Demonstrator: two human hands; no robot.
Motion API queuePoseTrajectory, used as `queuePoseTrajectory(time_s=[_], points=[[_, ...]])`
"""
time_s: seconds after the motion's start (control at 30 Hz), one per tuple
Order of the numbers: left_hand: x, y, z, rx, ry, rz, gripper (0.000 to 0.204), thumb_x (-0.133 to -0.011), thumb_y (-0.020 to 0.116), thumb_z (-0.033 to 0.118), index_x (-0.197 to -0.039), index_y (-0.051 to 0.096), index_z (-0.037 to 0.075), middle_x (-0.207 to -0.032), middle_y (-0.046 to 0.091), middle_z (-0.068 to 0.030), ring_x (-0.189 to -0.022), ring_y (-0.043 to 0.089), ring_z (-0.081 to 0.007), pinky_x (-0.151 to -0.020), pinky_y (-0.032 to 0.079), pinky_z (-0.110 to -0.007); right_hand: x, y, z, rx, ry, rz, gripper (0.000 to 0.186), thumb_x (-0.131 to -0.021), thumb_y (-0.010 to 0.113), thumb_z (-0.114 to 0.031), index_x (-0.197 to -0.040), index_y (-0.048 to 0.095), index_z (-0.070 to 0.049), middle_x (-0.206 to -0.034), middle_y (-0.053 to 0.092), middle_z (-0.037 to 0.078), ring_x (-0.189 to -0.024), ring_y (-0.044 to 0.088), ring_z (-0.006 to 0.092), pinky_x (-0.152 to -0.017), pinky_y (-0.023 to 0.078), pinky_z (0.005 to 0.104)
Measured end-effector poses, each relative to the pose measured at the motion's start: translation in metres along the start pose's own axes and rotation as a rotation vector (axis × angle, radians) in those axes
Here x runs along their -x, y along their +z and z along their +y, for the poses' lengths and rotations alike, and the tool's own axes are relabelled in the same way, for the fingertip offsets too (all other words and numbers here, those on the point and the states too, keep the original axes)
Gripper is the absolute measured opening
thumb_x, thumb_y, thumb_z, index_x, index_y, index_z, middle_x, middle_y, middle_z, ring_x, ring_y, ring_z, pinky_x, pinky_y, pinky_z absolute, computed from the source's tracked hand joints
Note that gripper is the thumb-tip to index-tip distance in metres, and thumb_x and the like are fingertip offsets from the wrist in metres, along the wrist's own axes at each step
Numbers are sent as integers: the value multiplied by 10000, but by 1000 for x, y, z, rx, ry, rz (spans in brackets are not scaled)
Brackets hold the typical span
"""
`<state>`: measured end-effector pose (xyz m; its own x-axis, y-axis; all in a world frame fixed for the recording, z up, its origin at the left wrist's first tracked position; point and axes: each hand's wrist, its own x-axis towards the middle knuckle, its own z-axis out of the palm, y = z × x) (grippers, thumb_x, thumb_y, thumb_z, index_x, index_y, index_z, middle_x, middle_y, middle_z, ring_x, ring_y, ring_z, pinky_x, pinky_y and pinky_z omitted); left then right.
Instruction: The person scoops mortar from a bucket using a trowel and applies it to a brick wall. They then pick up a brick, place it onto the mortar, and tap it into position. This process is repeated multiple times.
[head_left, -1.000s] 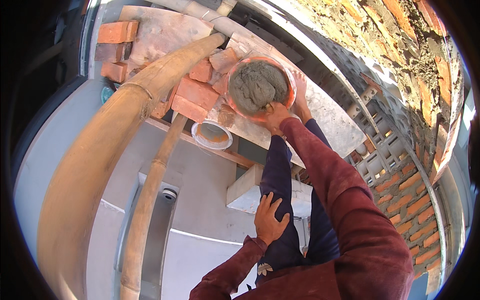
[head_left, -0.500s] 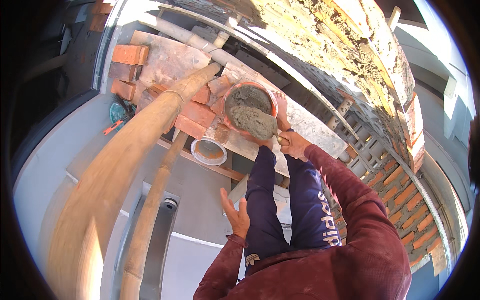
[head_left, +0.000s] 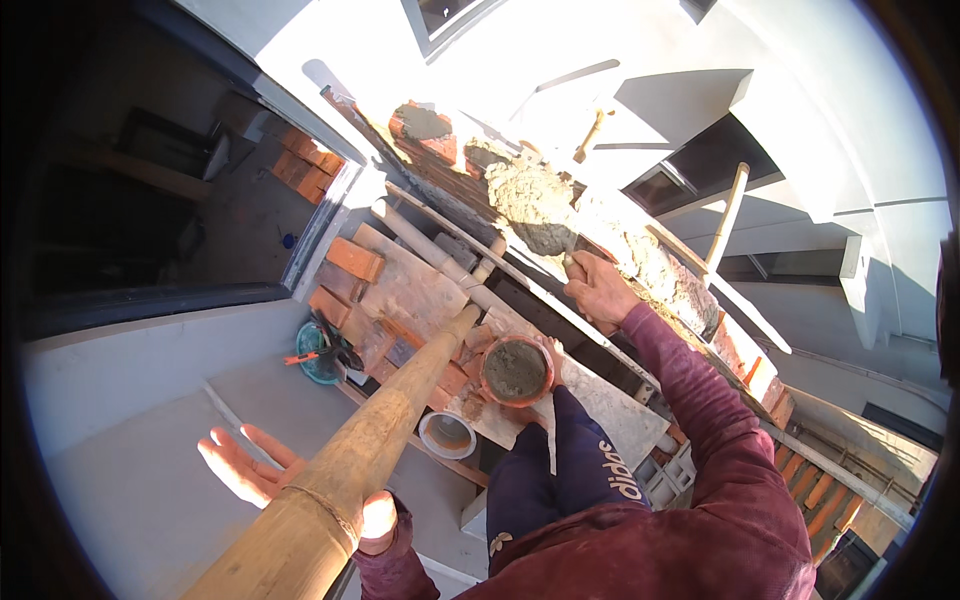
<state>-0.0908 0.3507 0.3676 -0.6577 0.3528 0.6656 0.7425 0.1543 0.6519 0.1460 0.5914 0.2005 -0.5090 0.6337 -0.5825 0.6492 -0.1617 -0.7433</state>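
My right hand [head_left: 600, 290] grips the handle of a trowel [head_left: 571, 258] over the top of the brick wall [head_left: 690, 270]. Grey mortar [head_left: 535, 215] covers the blade, so its edges are hard to separate from the mortar on the wall. My left hand [head_left: 250, 468] reaches behind a thick bamboo pole [head_left: 340, 475], its fingers spread on the pole's left side. Whether its palm touches the pole I cannot tell. By my feet, a reddish bucket [head_left: 486, 385] holds wet mortar [head_left: 516, 368].
Loose bricks [head_left: 354, 259] lie on the plank platform [head_left: 610, 405]. Beside it are a white bucket [head_left: 448, 435] and a teal basin [head_left: 318, 365] with tools. Bamboo rails [head_left: 430, 250] run between platform and wall. A dark doorway opens at the left.
The trowel has gone from the bucket up to the wall top with mortar on it. My left hand has moved left, behind the bamboo pole. The view has shifted toward the wall.
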Motion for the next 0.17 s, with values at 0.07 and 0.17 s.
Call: queuePoseTrajectory(time_s=[0.07, 0.17], points=[[4, -16, -5, -44, 5, -46, 1245, -616, 761, 723, -1530, 222, 72, -1585, 187, -142, -1479, 177, -338, -1196, 151, -576, -41, -4, -42, 77, 25, 40, 251, -858, 535, -183, -1025, 458, -10, -658, 514, 87, -534, 563, 197, -528, 490, 383], [1, 5, 24, -78, -186, -95, 1260, -597, 750, 732, -1534, 217, 79, -1588, 179, -137, -1489, 143, -334, -1196, 127, -577, -102, -16, -45, 315, -145, 221, 367, -866, 536, -202, -1169, 443, -17, -769, 611, 149, -585, 627, 279, -576, 515, 446]])
